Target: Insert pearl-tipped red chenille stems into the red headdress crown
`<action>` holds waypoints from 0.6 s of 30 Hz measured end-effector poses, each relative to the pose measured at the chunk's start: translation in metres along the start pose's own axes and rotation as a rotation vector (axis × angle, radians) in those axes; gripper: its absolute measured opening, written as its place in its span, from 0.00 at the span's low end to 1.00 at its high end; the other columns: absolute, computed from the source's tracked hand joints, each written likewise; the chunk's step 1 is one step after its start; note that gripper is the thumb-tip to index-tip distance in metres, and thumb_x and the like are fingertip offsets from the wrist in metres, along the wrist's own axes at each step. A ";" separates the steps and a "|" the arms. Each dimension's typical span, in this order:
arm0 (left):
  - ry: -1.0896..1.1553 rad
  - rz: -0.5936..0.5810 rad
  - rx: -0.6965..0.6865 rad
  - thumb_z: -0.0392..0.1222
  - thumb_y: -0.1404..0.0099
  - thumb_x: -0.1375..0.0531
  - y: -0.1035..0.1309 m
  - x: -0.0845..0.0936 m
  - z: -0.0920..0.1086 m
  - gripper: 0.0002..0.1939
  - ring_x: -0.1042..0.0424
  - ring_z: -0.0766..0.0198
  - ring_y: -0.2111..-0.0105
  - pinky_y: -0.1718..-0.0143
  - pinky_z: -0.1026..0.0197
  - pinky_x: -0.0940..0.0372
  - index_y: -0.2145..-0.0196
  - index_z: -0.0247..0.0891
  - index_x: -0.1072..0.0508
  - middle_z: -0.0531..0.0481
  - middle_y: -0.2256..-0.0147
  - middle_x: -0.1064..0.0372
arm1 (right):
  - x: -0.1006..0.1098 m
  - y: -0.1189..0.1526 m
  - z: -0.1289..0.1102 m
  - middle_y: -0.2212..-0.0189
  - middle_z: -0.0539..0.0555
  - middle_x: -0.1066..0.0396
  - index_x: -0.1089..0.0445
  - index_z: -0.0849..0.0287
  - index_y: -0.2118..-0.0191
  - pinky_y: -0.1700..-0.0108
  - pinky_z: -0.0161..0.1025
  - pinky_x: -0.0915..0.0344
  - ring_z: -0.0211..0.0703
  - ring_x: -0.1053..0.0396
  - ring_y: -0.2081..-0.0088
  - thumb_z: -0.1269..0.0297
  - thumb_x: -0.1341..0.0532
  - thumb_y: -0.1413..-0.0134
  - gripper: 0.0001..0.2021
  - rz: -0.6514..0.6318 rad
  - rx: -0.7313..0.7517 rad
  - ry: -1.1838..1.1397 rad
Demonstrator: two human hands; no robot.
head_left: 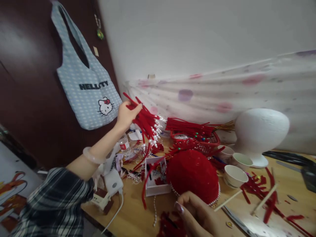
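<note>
I've got the left hand up over the far left of the table, closed around a bundle of red stems, pearly tips splayed out to the right. The bundle's clear of the clutter, and I'd call this the sorting or carrying step. Down front, the right hand sits just before the red dome, thumb and fingers drawn close together; they blur at this edge, so I can't tell whether anything's pinched between them. My judgement: the next move calls for a firm hold low on the stems, pearls kept from snagging, and some free room to work in.

And room is scarce! The dome, pearls around its rim, stands right beside a white box of odds and ends. Behind it, a red basket carries more stems; to the right come cups, a foam head and red scraps. Over left I spot a bottle and a white charger trailing its cable. Beyond, patterned cloth lines the lower wall, and a blue checked bag hangs against the dark door.
</note>
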State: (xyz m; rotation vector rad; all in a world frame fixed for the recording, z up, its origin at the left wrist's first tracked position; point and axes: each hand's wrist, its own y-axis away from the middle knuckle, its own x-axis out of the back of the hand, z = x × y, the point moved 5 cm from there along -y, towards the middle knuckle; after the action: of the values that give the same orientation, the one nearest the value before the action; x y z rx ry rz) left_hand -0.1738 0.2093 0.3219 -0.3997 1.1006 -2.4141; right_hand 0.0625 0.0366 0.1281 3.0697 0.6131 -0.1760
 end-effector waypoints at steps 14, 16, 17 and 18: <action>0.276 -0.017 0.370 0.44 0.52 0.34 0.052 0.054 -0.034 0.11 0.30 0.68 0.80 0.76 0.66 0.33 0.75 0.36 0.32 0.55 0.79 0.31 | -0.097 -0.119 0.018 0.84 0.41 0.38 0.40 0.62 0.45 0.81 0.29 0.49 0.32 0.44 0.84 0.57 0.40 0.43 0.23 -0.097 0.048 0.126; 0.308 -0.015 0.383 0.43 0.53 0.34 0.053 0.052 -0.038 0.11 0.30 0.68 0.80 0.76 0.66 0.34 0.75 0.36 0.32 0.55 0.79 0.31 | -0.107 -0.128 0.018 0.87 0.41 0.40 0.33 0.63 0.57 0.82 0.29 0.51 0.30 0.47 0.86 0.58 0.44 0.39 0.13 -0.166 0.016 0.093; 0.319 -0.008 0.387 0.43 0.53 0.34 0.053 0.051 -0.041 0.11 0.30 0.68 0.80 0.76 0.65 0.34 0.75 0.36 0.32 0.55 0.79 0.31 | -0.109 -0.128 0.019 0.88 0.42 0.41 0.31 0.63 0.62 0.82 0.28 0.51 0.29 0.48 0.87 0.58 0.47 0.37 0.14 -0.187 -0.002 0.093; 0.328 0.003 0.390 0.42 0.54 0.34 0.051 0.050 -0.044 0.11 0.30 0.67 0.80 0.76 0.65 0.34 0.76 0.36 0.32 0.54 0.79 0.31 | -0.109 -0.127 0.021 0.89 0.42 0.42 0.31 0.62 0.64 0.83 0.28 0.51 0.29 0.48 0.88 0.58 0.50 0.36 0.16 -0.201 -0.026 0.095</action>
State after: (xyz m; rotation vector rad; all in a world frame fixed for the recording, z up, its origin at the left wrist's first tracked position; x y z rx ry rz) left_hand -0.2213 0.1818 0.2587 0.1296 0.7180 -2.6728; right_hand -0.0886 0.1115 0.1215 3.0017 0.9207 -0.0217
